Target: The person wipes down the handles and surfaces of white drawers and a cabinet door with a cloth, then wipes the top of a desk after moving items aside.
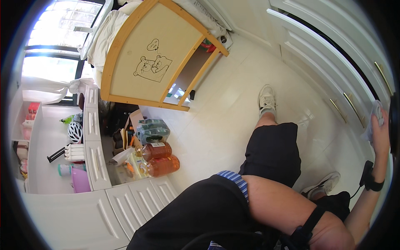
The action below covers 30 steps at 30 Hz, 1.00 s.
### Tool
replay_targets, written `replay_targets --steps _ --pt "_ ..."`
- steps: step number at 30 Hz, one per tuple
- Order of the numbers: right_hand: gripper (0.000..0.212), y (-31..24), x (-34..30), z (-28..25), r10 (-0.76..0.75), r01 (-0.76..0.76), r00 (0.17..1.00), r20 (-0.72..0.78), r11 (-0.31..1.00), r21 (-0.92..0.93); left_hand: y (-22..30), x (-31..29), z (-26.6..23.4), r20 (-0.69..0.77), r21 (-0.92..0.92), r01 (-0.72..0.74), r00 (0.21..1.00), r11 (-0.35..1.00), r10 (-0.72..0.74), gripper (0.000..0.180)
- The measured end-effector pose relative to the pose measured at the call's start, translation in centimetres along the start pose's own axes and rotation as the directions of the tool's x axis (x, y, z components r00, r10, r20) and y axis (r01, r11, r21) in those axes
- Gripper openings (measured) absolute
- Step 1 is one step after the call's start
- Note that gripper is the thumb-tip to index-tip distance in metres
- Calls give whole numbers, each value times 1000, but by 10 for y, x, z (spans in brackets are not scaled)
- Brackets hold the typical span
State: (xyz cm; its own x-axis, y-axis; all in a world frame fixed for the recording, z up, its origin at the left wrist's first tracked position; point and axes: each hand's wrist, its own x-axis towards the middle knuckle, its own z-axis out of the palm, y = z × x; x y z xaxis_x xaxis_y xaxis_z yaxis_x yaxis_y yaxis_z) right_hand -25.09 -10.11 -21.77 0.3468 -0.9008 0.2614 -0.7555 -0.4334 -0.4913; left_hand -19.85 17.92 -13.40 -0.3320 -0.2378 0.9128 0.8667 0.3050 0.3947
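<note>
At the far right, my right hand [380,135] is closed on a grey cloth [369,130]. The cloth lies against the white cabinet [333,46] near its edge, below the gold handles [354,109]. My fingers bend over the cloth, and part of the hand is lost at the dark rim of the picture. A black strap with a small device [366,175] circles my right wrist. The elbow is bent near the lower edge, with another black strap around it. My left hand is out of the picture.
A wooden cot [121,66] with drawn bears stands at the upper left. Jugs of amber liquid [162,166] and wrapped green bottles [152,131] sit on the floor beside white drawers [98,164]. A purple basin [80,180] and a helmet [75,132] are farther left.
</note>
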Motion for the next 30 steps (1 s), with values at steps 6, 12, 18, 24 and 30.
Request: replay_targets --steps 6,12,18,24,30 --pt "48 -1 5 -1 -21 15 996 85 997 77 -12 -7 4 -19 5 9 1000 1000 -8 17" --pt "46 1 5 -17 -30 29 996 88 999 18 -16 -3 8 -3 -4 -37 999 999 37 16" --pt "49 -2 2 2 -24 25 999 46 1000 -12 -24 -13 9 -11 11 -27 1000 1000 27 15" --pt "52 -7 4 -7 -4 6 999 34 998 -57 -31 -16 17 -25 1 -37 999 999 37 15" --pt "52 -19 0 -10 -35 38 997 65 998 -49 -34 -15 16 -13 16 -49 999 999 49 14"
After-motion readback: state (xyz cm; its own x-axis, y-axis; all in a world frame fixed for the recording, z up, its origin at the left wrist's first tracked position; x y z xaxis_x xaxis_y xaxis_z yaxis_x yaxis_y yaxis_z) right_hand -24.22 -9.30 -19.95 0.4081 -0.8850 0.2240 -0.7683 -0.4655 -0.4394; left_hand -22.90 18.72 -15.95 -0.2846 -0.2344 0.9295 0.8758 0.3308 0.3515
